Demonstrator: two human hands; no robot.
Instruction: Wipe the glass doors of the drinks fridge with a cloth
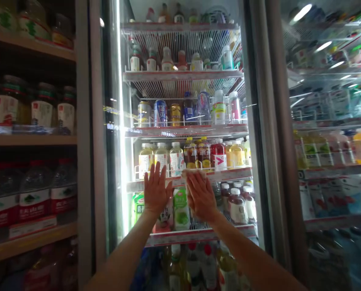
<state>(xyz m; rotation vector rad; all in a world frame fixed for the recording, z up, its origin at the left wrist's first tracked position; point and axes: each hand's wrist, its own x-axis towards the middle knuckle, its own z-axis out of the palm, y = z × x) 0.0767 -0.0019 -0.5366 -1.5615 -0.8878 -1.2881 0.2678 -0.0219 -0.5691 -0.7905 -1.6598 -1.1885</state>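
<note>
My left hand [156, 189] lies flat with its fingers spread, apparently against the glass door [186, 101] of a lit drinks cooler. My right hand [200, 196] is beside it, pressing a pale, blurred cloth [187, 174] under its fingertips against the same glass. Behind both hands stand bottled drinks on a white wire shelf [189, 176], including a green-labelled bottle [181, 209]. Neither hand reaches inside the cooler.
A dark door frame [107, 121] runs left of the glass, with wooden shelves [31, 139] of jars and bottled water beyond it. A second glass cooler door [329, 121] with reflections stands to the right.
</note>
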